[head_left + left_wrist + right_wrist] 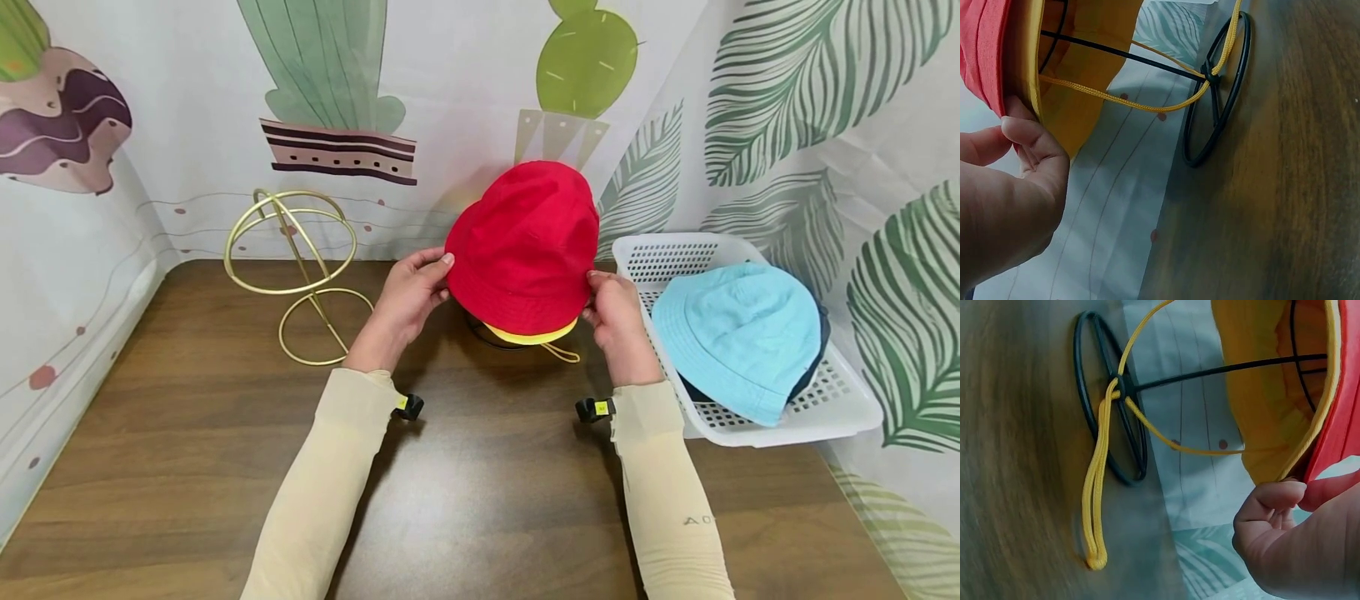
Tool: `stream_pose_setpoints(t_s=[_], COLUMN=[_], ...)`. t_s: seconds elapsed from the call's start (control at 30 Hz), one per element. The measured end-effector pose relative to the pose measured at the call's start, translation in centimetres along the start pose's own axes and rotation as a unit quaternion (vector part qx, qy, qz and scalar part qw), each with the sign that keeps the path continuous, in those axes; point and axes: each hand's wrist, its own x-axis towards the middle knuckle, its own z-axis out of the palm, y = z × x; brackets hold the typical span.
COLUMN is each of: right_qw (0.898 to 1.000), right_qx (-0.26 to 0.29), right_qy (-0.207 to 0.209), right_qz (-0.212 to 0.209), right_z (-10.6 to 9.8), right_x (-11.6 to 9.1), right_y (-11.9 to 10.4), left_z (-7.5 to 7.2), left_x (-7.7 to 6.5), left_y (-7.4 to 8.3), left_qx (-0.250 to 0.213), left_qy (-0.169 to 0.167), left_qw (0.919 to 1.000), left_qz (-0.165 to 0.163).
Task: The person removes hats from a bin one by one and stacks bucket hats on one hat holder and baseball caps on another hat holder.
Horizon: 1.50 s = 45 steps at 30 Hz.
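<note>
A red bucket hat (525, 242) sits over a yellow hat (529, 337) on a black wire stand (1235, 100). My left hand (405, 300) pinches the red brim on its left side, thumb on top. On the opposite side my right hand (617, 312) pinches the brim between thumb and fingers. Both wrist views look up under the yellow hat (1254, 419), where the stand's upright runs into the crown. A yellow cord (1094, 506) hangs from it, looping around the stand near its base and trailing onto the table.
At the left stands a gold wire hat stand (318, 304) with no hat on it. To the right, a white perforated basket (840, 417) holds a light blue bucket hat (742, 333) over a dark one. The wooden table (480, 500) meets a patterned cloth backdrop.
</note>
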Motion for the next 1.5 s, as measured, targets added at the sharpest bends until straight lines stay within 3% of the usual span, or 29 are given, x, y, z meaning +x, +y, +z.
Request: stream_pose_setpoints(t_s=[0.23,0.5,0.67,0.77,0.9,1.07,1.23,1.4,1.5], right_qw=[0.999,0.998,0.992,0.985,0.972,0.967,0.968,0.969,0.972], right_qx=[-0.029,-0.059,-0.118,-0.167,-0.225,-0.232,-0.207,-0.186,-0.164], right_qy=[-0.002,-0.009,-0.007,-0.005,-0.002,-0.002,-0.014,0.013,0.027], right_qz=[-0.017,-0.031,-0.044,-0.052,-0.074,-0.108,-0.140,-0.162,-0.168], right_z=[0.1,-0.1,-0.3,-0.4,-0.7,-1.2,-2.3,-3.7,-4.5], right_x=[-0.3,-0.9,-1.5,-2.2,-3.2,-4.7,-5.9,-6.9,-7.4], right_y=[-0.2,-1.0,-1.7,-2.2,-3.1,-4.6,-6.0,-7.3,-7.9], left_z=[0.0,0.1,0.2,0.3,0.8,1.5,2.7,4.2,5.0], left_x=[-0.4,-0.5,-0.6,-0.9,-1.9,-3.8,-5.7,-7.3,-8.1], left_y=[0.4,0.7,1.0,1.4,2.7,4.5,5.5,6.1,6.3], left_qx=[0.025,0.053,0.090,0.120,0.178,0.237,0.260,0.284,0.290], left_qy=[0.008,0.031,0.059,0.075,0.102,0.124,0.111,0.086,0.064], left_qw=[0.9997,0.9976,0.9926,0.9861,0.9665,0.9331,0.9043,0.8714,0.8567], left_qz=[0.005,0.033,0.056,0.087,0.154,0.240,0.320,0.391,0.422])
